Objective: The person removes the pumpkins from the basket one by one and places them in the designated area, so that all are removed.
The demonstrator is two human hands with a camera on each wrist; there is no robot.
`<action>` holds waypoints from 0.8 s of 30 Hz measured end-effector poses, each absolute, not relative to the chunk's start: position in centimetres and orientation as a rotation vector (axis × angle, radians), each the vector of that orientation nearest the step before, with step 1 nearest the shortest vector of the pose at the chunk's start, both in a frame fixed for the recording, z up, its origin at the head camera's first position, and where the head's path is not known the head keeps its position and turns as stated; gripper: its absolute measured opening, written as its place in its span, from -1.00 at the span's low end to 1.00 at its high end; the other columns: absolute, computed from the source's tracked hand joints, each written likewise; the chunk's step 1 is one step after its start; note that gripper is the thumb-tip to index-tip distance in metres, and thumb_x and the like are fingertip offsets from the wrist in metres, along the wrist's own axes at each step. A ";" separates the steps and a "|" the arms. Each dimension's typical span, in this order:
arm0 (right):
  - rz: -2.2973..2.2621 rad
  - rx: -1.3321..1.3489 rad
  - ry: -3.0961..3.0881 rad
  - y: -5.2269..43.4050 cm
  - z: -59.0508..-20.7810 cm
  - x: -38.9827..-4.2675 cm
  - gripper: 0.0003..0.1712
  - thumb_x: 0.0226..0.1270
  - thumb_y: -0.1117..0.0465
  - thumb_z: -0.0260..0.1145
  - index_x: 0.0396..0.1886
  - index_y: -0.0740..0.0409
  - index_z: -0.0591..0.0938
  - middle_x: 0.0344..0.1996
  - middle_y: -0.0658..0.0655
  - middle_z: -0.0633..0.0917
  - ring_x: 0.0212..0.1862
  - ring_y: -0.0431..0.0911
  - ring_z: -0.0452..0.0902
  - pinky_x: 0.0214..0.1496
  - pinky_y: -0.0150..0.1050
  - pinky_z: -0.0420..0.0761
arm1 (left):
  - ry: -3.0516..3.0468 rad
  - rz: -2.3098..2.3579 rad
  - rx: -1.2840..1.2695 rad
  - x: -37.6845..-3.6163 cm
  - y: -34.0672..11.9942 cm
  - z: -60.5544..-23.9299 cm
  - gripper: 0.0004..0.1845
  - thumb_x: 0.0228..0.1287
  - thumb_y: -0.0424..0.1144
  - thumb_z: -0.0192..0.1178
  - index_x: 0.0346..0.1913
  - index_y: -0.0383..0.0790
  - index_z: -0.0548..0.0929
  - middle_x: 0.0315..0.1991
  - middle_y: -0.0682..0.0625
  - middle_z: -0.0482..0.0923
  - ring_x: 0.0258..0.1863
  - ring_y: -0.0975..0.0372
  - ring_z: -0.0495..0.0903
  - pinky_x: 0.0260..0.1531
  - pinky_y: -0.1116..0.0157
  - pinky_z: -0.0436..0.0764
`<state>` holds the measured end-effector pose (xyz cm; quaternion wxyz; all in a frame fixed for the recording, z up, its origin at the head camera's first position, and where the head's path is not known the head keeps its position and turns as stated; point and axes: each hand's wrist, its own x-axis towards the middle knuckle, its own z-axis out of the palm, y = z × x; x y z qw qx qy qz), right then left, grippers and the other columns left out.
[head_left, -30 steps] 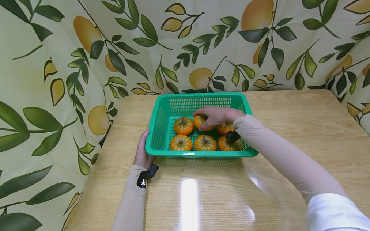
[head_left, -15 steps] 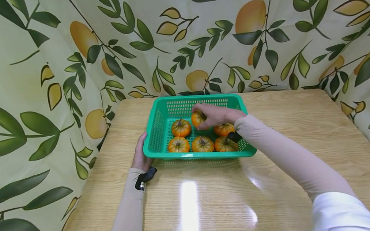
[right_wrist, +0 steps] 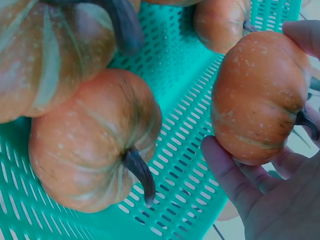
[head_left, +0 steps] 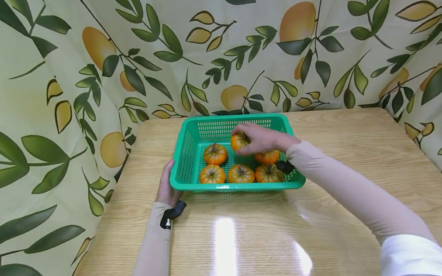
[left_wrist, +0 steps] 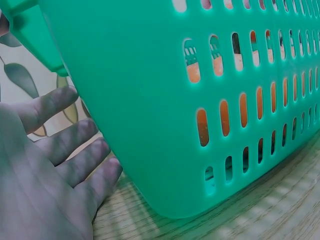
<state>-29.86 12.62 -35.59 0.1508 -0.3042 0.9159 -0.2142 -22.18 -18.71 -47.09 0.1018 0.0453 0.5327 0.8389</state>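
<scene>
Fingers and thumb of the right hand (head_left: 262,138) curl round one small orange pumpkin (head_left: 239,141), pinching it by its ribbed sides; the right wrist view shows the pumpkin (right_wrist: 260,97) tilted in that grip, its dark stem pointing toward the palm, and raised off the mesh floor. It hangs over the far middle of the green basket (head_left: 184,152), inside the rim, with the forearm reaching in over the basket's right near corner, likely because the pumpkin sat in the back row.

The left hand (head_left: 167,187) lies against the basket's outer wall at its near left corner. Its fingers (left_wrist: 75,150) are straight and relaxed, flat along the plastic rather than curled round it, which looks like steadying the light basket while the other hand works inside.

Five more pumpkins rest on the basket floor: one at the far left (head_left: 215,154), one far right half hidden under the right wrist (head_left: 268,156), and three along the near wall (head_left: 241,174), stems up.

The basket stands toward the far edge of the wooden table (head_left: 347,179), left of its middle, near the leaf-and-lemon curtain (head_left: 42,83) that closes the table's far and left sides.
</scene>
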 end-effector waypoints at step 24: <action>-0.635 -0.814 2.690 15.7 -32.4 -29.4 -0.29 0.17 -0.06 0.37 0.29 -0.04 0.36 0.24 0.11 0.36 0.14 0.00 0.35 0.21 -0.03 0.42 | 1.582 2.470 0.148 -22.1 -18.5 -47.2 -0.28 0.38 0.26 -0.18 0.46 -0.08 0.13 0.35 -0.06 0.23 0.29 0.14 0.24 0.28 0.22 0.26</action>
